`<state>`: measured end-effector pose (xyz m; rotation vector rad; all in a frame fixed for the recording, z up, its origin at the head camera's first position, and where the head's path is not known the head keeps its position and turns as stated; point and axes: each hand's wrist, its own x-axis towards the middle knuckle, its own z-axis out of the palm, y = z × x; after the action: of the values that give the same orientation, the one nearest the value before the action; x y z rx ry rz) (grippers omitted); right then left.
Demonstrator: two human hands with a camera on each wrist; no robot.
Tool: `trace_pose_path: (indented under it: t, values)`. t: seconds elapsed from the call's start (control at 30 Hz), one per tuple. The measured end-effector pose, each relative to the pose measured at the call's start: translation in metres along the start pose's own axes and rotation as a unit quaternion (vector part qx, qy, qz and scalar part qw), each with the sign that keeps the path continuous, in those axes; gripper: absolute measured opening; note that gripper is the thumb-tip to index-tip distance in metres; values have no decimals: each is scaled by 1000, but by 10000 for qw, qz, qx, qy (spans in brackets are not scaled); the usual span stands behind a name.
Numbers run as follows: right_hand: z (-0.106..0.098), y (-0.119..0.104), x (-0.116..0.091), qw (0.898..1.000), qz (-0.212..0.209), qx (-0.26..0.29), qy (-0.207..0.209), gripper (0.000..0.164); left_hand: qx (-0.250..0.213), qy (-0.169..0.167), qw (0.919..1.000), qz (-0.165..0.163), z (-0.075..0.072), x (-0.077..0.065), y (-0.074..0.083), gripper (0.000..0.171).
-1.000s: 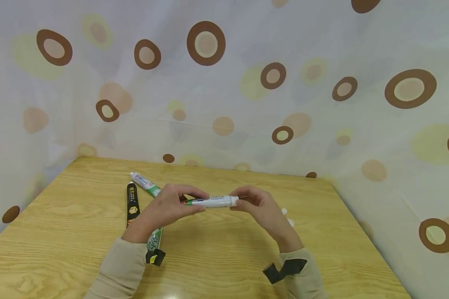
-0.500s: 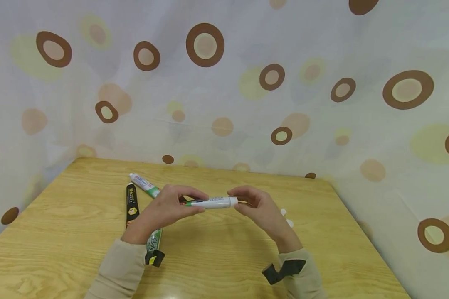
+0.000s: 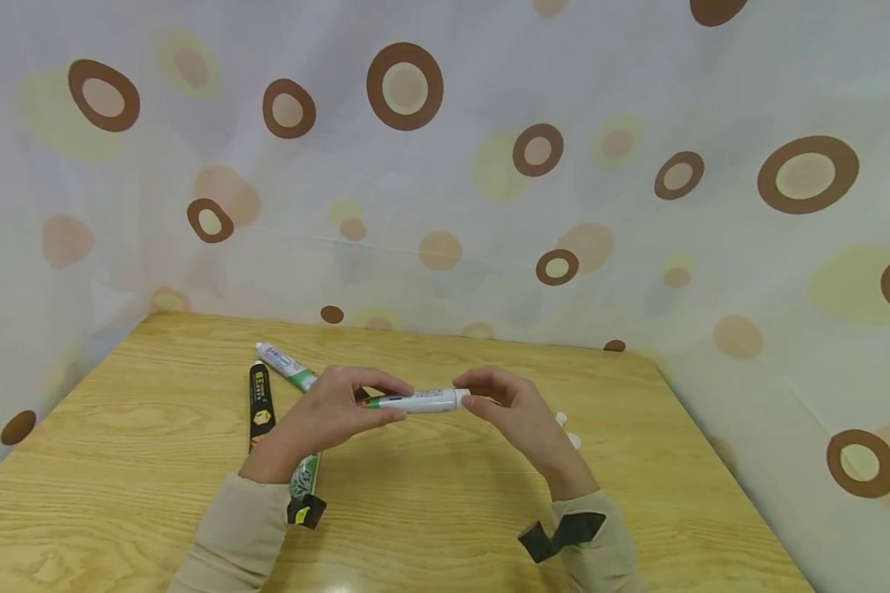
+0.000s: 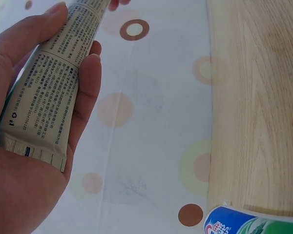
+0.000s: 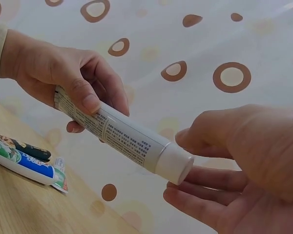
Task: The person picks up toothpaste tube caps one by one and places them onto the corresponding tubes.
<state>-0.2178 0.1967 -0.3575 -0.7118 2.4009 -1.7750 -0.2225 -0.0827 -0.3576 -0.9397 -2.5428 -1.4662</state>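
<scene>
My left hand [image 3: 331,408] holds a toothpaste tube [image 3: 423,401] level above the table by its flat crimped end, thumb on one side and fingers on the other. Dense small print covers the side of the tube facing the left wrist camera. At the tube's other end sits a white cap [image 5: 174,162]. My right hand [image 3: 515,416] has its thumb and fingers curled about this cap; in the right wrist view the thumb [image 5: 188,140] lies along one side and the fingertips under the other. How firmly they press is hard to tell.
On the left of the wooden table [image 3: 430,511] lie a white-and-green toothpaste tube [image 3: 285,364], a black tube [image 3: 262,405] and a green tube [image 3: 306,475] partly behind the left wrist. Small white pieces [image 3: 573,441] lie beyond the right wrist. A patterned curtain [image 3: 445,189] surrounds the table.
The right fingers shifted slightly on the cap, loosening half a second ago and now closer round it again. The tube and left hand stay almost where they were.
</scene>
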Motion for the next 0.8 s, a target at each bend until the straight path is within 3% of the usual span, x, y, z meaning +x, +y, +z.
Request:
trace_pose_path:
  t: [0.17,0.8]
  values:
    - [0,0,-1,9998,-124,-64,-112,25,-22,-11,10000,65,1,-1,-1,23]
    - [1,-1,3,9997,157,-118,143,18,192,-33,9998,108,2,2,-1,25]
